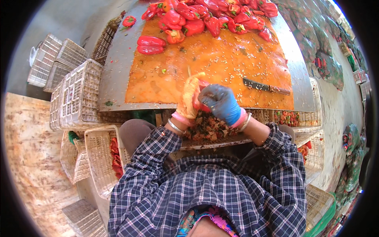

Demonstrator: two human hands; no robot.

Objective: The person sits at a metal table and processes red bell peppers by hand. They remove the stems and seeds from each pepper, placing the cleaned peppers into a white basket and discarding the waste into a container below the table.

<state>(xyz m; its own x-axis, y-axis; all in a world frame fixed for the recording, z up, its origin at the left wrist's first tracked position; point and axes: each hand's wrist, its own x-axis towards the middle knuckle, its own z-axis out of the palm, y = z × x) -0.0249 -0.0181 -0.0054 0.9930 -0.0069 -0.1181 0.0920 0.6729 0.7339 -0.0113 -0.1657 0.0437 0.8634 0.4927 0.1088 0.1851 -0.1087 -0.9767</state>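
My left hand (190, 96), in an orange-yellow glove, grips a red bell pepper (196, 99) above the table's near edge. My right hand (220, 102), in a blue glove with dark stains, is curled against the pepper's right side; whether its fingers hold anything is hidden. Below both hands sits a crate of pepper scraps (208, 127), with seeds and green bits mixed in. On the wet orange table mat (207, 68) lies a knife (266, 86) with a dark blade, right of my hands. One whole red pepper (151, 45) rests at the mat's left.
Red peppers (204, 17) are heaped at the table's far end. White plastic crates (80, 91) stand along the left, one crate (100, 160) holding red pieces. Another crate with pepper tops (287, 118) is at the right. Filled mesh sacks (328, 68) lie on the floor beyond.
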